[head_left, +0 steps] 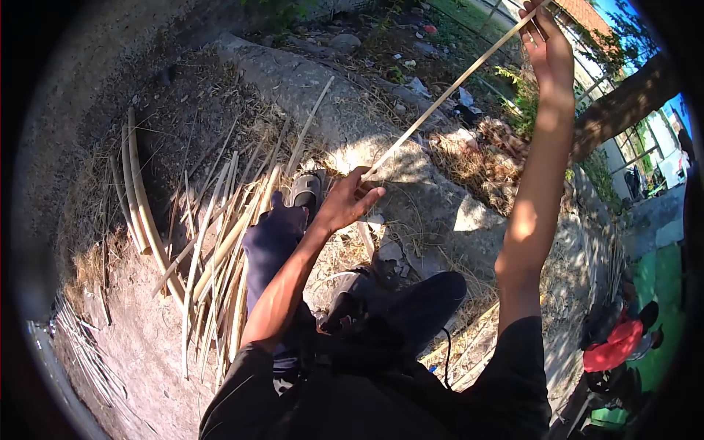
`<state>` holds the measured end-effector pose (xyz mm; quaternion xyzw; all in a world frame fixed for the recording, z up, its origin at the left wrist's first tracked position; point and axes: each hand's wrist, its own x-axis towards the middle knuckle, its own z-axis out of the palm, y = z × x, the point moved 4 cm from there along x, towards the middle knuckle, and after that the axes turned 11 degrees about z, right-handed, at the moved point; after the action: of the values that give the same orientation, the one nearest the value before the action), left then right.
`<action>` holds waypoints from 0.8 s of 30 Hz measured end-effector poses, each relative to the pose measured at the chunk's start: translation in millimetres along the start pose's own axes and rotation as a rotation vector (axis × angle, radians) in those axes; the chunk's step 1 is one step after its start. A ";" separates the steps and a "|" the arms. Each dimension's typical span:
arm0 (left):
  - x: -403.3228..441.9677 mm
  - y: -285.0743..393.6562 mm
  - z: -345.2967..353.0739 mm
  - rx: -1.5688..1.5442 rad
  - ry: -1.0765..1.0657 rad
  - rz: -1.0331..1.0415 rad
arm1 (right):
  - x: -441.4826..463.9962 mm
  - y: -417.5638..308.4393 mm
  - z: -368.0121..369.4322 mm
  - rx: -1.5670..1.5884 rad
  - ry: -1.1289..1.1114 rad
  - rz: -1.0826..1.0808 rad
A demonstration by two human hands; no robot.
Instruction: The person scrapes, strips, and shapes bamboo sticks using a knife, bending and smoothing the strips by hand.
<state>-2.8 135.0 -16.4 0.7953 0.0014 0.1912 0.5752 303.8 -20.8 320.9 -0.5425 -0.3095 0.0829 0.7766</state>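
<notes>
A long, thin bamboo strip slants across the view, from the middle up to the top right. At its lower end, my left hand is closed, the strip between thumb and fingers. My right arm is stretched far out, and my right hand has its fingers curled round the strip near the upper end. The strip's far tip is at the frame's edge. Beside my left forearm, a loose pile of split bamboo strips lies on the ground, against my dark trouser leg and shoe.
A broad grey rock runs behind the strip, with dry grass and litter near it. A tree trunk leans in at right. People, one in a red shirt, sit at far right. Thin strips lie at lower left.
</notes>
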 end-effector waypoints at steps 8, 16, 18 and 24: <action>-6.9 9.0 -30.1 0.209 -0.020 -0.043 | 45.6 103.0 -133.8 0.187 0.150 0.295; -32.8 42.5 -60.5 0.210 0.048 -0.100 | -83.4 252.5 -120.1 -0.127 0.295 0.465; -51.1 45.7 -63.8 0.206 0.071 -0.156 | -133.4 350.2 -134.3 -0.388 0.165 0.688; -116.3 33.6 -32.6 -0.076 0.105 -0.348 | -412.1 559.9 -135.0 -1.268 -0.498 0.912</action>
<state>-127.9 127.7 -12.2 0.7497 0.1618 0.1301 0.6283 169.2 -96.3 -370.3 -0.9167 -0.2101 0.3178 0.1208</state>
